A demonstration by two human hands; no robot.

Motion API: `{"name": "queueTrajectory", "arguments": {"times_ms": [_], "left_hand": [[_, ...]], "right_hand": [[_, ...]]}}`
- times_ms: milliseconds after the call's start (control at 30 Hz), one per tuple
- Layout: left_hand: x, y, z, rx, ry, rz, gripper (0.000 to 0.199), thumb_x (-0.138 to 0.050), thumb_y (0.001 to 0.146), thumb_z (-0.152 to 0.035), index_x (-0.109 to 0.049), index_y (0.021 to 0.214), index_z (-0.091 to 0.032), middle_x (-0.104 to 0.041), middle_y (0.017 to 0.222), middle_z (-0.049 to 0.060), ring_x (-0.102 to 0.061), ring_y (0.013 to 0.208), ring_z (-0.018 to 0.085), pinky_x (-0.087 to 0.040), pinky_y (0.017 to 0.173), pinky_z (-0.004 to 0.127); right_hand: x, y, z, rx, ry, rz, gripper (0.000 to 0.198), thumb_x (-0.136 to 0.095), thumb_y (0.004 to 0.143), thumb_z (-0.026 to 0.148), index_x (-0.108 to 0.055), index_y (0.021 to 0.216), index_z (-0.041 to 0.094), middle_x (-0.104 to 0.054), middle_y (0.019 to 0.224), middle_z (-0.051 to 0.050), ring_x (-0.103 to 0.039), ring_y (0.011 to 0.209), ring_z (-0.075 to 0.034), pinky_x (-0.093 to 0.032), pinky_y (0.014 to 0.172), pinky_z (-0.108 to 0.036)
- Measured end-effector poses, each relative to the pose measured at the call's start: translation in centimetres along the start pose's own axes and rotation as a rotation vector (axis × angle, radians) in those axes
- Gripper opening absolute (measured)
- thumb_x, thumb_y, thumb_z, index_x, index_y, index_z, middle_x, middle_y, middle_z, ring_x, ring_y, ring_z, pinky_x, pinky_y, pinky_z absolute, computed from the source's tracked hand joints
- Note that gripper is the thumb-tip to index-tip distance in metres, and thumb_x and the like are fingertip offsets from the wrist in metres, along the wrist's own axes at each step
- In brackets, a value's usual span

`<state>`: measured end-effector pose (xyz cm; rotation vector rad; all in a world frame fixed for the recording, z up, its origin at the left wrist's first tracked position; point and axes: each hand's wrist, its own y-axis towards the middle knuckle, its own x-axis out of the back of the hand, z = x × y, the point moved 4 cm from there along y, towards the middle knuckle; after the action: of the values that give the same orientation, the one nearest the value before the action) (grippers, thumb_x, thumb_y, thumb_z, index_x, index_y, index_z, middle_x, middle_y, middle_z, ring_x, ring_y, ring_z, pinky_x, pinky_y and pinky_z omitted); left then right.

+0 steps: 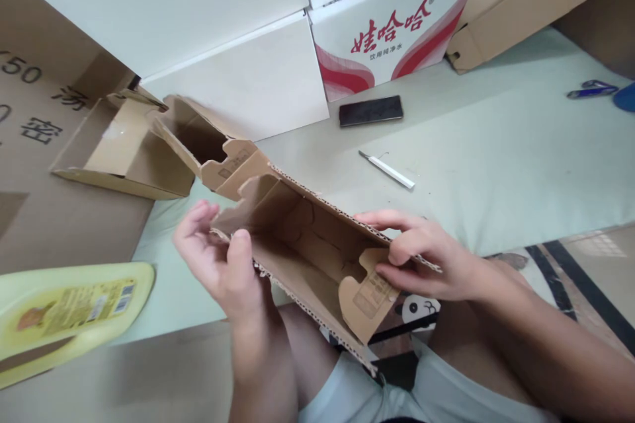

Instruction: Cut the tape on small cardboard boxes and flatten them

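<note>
An open-topped cardboard box [302,277] is tilted above my lap, its long sides showing rough cut edges. My left hand [231,261] grips its left end, thumb along the near rim and fingers outside. On the far right side, my right hand [421,251] pinches the cardboard wall, with fingertips on the printed, notched end flap [370,294]. Just beyond the box, a second cardboard box [203,139] of like shape stands open on the table. A white-handled craft knife [389,170] lies on the cloth past my right hand.
A black phone [371,111] lies on the green-covered table [476,145] before a white-and-red carton [391,39]. Another cut cardboard piece [133,145] rests at left, above a yellow-green bottle [74,310]. Blue-handled scissors [592,89] lie at far right.
</note>
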<state>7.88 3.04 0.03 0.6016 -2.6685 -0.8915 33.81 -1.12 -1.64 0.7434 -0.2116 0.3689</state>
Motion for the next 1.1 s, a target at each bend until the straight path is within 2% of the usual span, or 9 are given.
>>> {"name": "queueTrajectory", "arguments": {"times_ms": [133,300,433,533,600,733,800,967,1100], "left_hand": [[0.3,0.2,1.3,0.145,-0.149,0.049,0.018,-0.068,0.078,-0.031,-0.062,0.094,-0.024,-0.074,0.086,0.001,-0.072,0.089,0.023,-0.055,0.091,0.043],[0.1,0.0,2.4,0.206,-0.084,0.095,0.029,-0.071,0.083,-0.048,-0.060,0.092,-0.023,-0.070,0.068,-0.001,-0.074,0.086,0.025,-0.057,0.085,0.041],[-0.4,-0.7,3.1,0.132,-0.024,0.097,0.048,-0.061,0.091,-0.066,-0.062,0.111,-0.022,-0.068,0.087,0.003,-0.069,0.089,0.020,-0.054,0.088,0.036],[-0.4,-1.2,3.5,-0.012,0.001,0.045,0.045,-0.063,0.092,-0.061,-0.056,0.118,-0.025,-0.060,0.115,0.007,-0.064,0.101,0.019,-0.052,0.096,0.037],[-0.3,-1.3,3.5,-0.104,0.034,0.040,0.039,-0.070,0.088,-0.054,-0.058,0.112,-0.026,-0.055,0.120,0.007,-0.060,0.109,0.021,-0.050,0.103,0.041],[-0.3,-1.5,3.2,-0.124,0.169,0.174,0.019,-0.067,0.092,-0.042,-0.071,0.092,-0.023,-0.054,0.120,0.008,-0.056,0.121,0.025,-0.042,0.114,0.048],[-0.4,-1.7,2.9,-0.118,0.205,0.225,0.018,-0.065,0.093,-0.037,-0.075,0.088,-0.023,-0.057,0.124,0.008,-0.056,0.123,0.026,-0.041,0.114,0.048],[-0.6,-2.0,2.8,-0.185,0.189,0.276,0.033,-0.055,0.096,-0.047,-0.079,0.101,-0.025,-0.060,0.128,0.009,-0.060,0.121,0.028,-0.049,0.107,0.048],[-0.7,-1.9,3.0,-0.231,0.230,0.341,0.040,-0.052,0.096,-0.051,-0.081,0.107,-0.027,-0.060,0.130,0.010,-0.058,0.122,0.030,-0.047,0.109,0.051]], "right_hand": [[-0.3,-0.1,-0.3,-0.030,-0.018,-0.126,0.033,-0.063,0.088,0.005,-0.054,0.110,0.028,-0.066,0.133,-0.009,-0.067,0.127,-0.019,-0.063,0.095,-0.033],[-0.9,-0.4,-0.7,-0.037,-0.079,-0.179,0.052,-0.061,0.088,0.003,-0.055,0.130,0.032,-0.069,0.126,-0.007,-0.066,0.127,-0.019,-0.062,0.095,-0.035],[-1.7,-0.6,-1.4,0.047,-0.005,-0.041,0.067,-0.067,0.092,0.024,-0.044,0.155,0.028,-0.064,0.140,-0.013,-0.059,0.137,-0.022,-0.056,0.110,-0.041],[-1.9,-0.9,-2.1,0.052,0.067,0.061,0.075,-0.069,0.090,0.058,-0.050,0.154,0.023,-0.059,0.149,-0.016,-0.056,0.141,-0.028,-0.040,0.124,-0.049],[-1.9,-0.9,-2.4,0.022,0.113,0.113,0.072,-0.058,0.092,0.068,-0.058,0.148,0.024,-0.058,0.152,-0.015,-0.056,0.141,-0.030,-0.033,0.127,-0.052],[-1.9,-1.0,-2.5,0.005,0.082,0.124,0.048,-0.059,0.096,0.041,-0.062,0.142,0.026,-0.061,0.149,-0.012,-0.058,0.140,-0.027,-0.034,0.127,-0.052],[-2.0,-1.0,-2.4,0.004,0.045,0.102,0.045,-0.061,0.094,0.030,-0.064,0.139,0.026,-0.062,0.147,-0.012,-0.059,0.138,-0.025,-0.037,0.125,-0.050],[-2.2,-1.0,-2.3,-0.012,0.009,0.068,0.035,-0.062,0.092,0.028,-0.069,0.127,0.023,-0.064,0.140,-0.013,-0.059,0.137,-0.025,-0.041,0.123,-0.048],[-2.0,-1.1,-2.3,-0.058,0.015,0.064,0.032,-0.063,0.093,0.029,-0.069,0.124,0.026,-0.061,0.142,-0.012,-0.057,0.139,-0.027,-0.045,0.119,-0.049]]}}
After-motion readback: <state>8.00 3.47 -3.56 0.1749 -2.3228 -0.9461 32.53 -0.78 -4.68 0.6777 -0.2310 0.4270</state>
